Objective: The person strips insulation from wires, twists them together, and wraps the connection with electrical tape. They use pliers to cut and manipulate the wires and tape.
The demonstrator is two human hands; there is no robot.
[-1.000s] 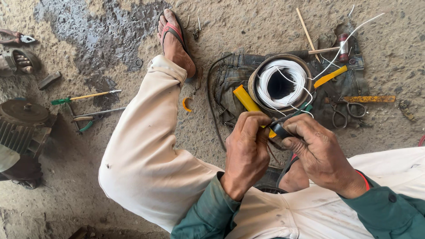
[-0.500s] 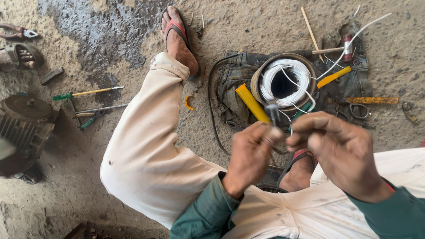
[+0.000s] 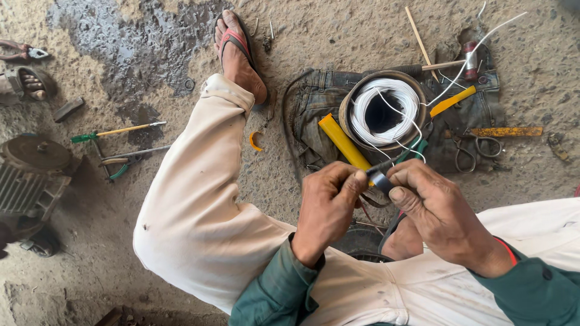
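Note:
Both hands meet in front of me over my lap. My left hand (image 3: 326, 205) pinches a thin dark wire (image 3: 379, 164) that sticks out toward the right. My right hand (image 3: 438, 208) grips a small roll of black tape (image 3: 380, 180) pressed against that wire. White strands run from the wire end up to a coil of white wire (image 3: 385, 112) lying in a round tin on a piece of denim cloth (image 3: 320, 115). A yellow-handled tool (image 3: 343, 142) lies just beyond my left hand.
Scissors (image 3: 474, 148), a yellow stick and a wooden-handled tool lie on the cloth at right. A green-handled screwdriver (image 3: 115, 131) and pliers lie at left near an electric motor (image 3: 30, 175). My sandalled foot (image 3: 237, 51) stretches across the concrete floor.
My hands rose and drew slightly apart half a second ago, then came back together low over my lap, with the tape roll against the wire.

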